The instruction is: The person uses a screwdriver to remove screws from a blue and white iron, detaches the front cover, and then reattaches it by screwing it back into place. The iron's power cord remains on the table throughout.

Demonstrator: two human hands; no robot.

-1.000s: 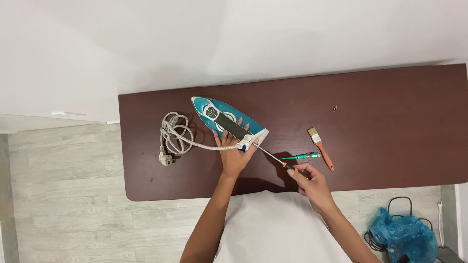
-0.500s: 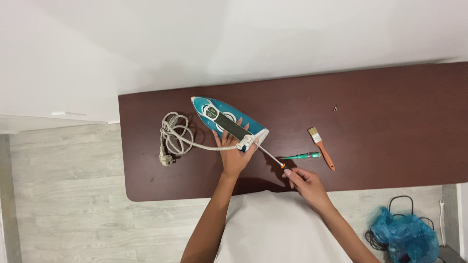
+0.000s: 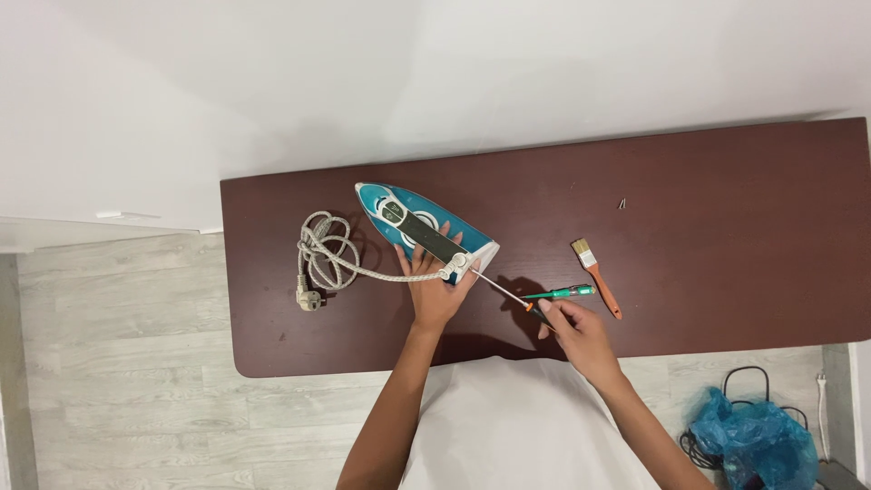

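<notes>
A person stands at the near long edge of a dark brown table, seen from above. A teal and white steam iron lies a little left of the table's middle, its pointed nose toward ten o'clock and its heel toward four o'clock. The left hand rests flat-fingered against the heel of the iron, steadying it rather than wrapping around it. A braided grey cord runs from the heel toward nine o'clock into a loose coil, ending in a white plug near the table's left end.

The right hand closes around the orange and black handle of a screwdriver, whose thin metal shaft points toward ten o'clock with its tip at the heel of the iron. Just beyond the right hand, at twelve o'clock from it, lies a second, green screwdriver. Beside that, at three o'clock, lies a small paintbrush with an orange handle. A blue plastic bag sits on the floor at the lower right.
</notes>
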